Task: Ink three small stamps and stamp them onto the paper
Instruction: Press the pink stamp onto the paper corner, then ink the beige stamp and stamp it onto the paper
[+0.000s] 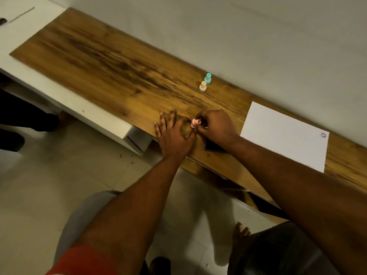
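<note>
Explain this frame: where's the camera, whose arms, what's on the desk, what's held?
No machine here: this is one picture from a wide-angle camera worn on a person's head, looking down at their own bare arms. The left hand lies on the wooden desk top, fingers straight, holding nothing. The right hand pinches a small pink stamp. Partly hidden under that wrist is a dark flat pad, probably the ink pad. A teal stamp and a beige stamp stand upright farther back on the desk. To the right lies a white paper with one small round mark near its corner.
</note>
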Motion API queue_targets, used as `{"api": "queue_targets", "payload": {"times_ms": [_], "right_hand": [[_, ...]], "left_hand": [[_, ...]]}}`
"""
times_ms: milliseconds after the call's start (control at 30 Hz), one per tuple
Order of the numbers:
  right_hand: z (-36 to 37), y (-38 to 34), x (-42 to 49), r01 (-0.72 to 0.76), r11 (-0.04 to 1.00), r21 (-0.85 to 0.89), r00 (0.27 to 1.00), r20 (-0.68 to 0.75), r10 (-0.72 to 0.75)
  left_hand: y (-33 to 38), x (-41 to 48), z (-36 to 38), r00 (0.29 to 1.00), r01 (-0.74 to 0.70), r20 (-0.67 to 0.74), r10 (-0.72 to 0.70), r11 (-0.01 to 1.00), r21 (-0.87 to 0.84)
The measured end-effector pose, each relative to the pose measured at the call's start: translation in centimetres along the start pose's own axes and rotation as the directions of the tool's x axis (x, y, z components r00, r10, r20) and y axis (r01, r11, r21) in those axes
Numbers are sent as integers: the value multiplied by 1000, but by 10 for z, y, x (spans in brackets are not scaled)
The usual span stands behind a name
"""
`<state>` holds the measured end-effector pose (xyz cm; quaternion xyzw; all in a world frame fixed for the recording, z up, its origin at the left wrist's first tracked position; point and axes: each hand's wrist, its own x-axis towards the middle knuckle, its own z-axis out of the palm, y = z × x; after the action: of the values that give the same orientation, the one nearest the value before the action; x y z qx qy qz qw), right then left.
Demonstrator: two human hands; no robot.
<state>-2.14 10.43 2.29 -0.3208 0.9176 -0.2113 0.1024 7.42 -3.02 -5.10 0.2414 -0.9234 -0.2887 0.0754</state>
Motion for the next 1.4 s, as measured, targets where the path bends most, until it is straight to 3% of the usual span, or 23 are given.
{"api": "queue_targets", "payload": {"times_ms": [233,533,733,867,1033,1200,1400], "right_hand": [[1,-4,3,33,995,-94,996,81,-26],[-3,-22,22,0,959,-282,982,183,54],[-3,-23,23,-62,975,-215,984,148,95],[-16,-13,34,-73,991,-111,997,-22,71],[-36,7,79,-133,970,-205,979,-179,96],[-32,18,114,-94,927,-364,991,-124,52],[-9,16,124,-99,937,-336,992,-105,67]], "left_hand": [[3,-1,3,1000,-2,0,2,999,35],[5,1,3,1000,5,10,-6,998,58],[1,3,1,1000,2,30,-3,999,40],[-6,8,-4,999,-46,26,45,999,13],[-15,15,-3,995,-102,5,102,995,-19],[-14,11,2,994,-80,-79,73,993,-88],[-9,11,0,993,-27,-116,6,984,-178]]}}
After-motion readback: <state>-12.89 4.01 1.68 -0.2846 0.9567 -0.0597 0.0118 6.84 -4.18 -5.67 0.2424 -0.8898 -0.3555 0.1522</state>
